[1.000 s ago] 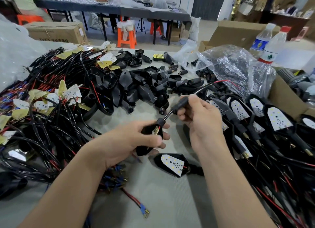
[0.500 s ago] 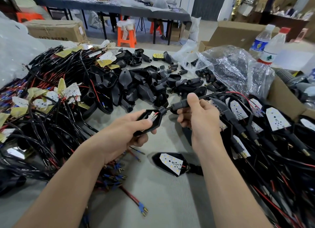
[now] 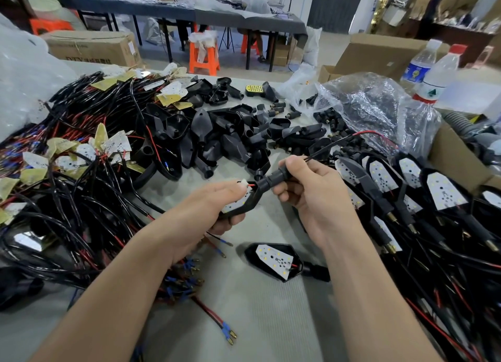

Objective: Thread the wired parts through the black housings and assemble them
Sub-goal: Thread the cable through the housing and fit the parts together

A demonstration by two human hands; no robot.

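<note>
View from a head camera, looking down at two bare forearms working over a grey table (image 3: 271,321).

Just above centre, the left hand (image 3: 206,212) has its fingers curled under a black, pointed plastic housing (image 3: 252,199), with the thumb lying along its top edge. A white LED circuit board (image 3: 235,205) sits in the open face of the housing. A short red wire shows at the board's upper end.

At three o'clock from the housing, and touching it, the right hand (image 3: 311,196) pinches the black tubular stem (image 3: 276,176) at the housing's neck between thumb and curled fingers. A thin red and black wire pair (image 3: 352,138) runs out past the right hand toward two o'clock, over the clutter.

At six o'clock from the hands, a finished black housing with its white board fitted (image 3: 273,261) lies flat on the table. At twelve o'clock is a loose heap of empty black housings (image 3: 217,136). At nine o'clock lies a big tangle of black and red wires with white and yellow boards attached (image 3: 81,158). At three o'clock, rows of assembled black units with white boards face up (image 3: 433,193) lie side by side, their stems pointing down and right.

At one o'clock, a crumpled clear plastic bag (image 3: 374,109) holds small black parts, beside a brown cardboard box (image 3: 455,158). Beyond them stand two clear plastic water bottles (image 3: 439,74). Near the bottom edge, at six o'clock, a red and black lead ends in blue bullet connectors (image 3: 227,332).
</note>
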